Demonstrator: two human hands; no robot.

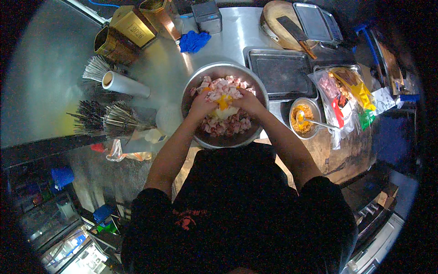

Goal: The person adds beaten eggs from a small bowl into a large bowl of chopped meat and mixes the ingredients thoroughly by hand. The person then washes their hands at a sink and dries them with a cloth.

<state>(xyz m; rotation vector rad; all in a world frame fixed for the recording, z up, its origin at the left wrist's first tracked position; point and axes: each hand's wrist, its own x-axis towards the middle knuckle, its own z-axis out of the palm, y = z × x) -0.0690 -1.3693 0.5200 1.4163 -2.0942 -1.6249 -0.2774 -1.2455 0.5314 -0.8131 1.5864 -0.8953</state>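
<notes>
A wide stainless steel mixing bowl [226, 142] stands before me, holding diced raw meat [224, 85]. Orange-yellow egg yolk [224, 102] lies on the meat at the middle. Just below the yolk is a pale whitish patch [226, 112]. From the left, my left hand [202, 107] reaches into the bowl, its fingers sunk in the meat. My right hand [249, 102] does the same from the right, thumb towards the yolk. Between them the hands grip a heap of the meat; most fingertips are hidden.
Right of the bowl sit a dark metal tray [280, 73], a small bowl of orange seasoning [304, 126] with a spoon [320, 123], and plastic bags [337, 92]. A cleaver [292, 29] rests on a round chopping board [273, 20]. Skewer bundles [118, 118] and a white roll [126, 84] lie left.
</notes>
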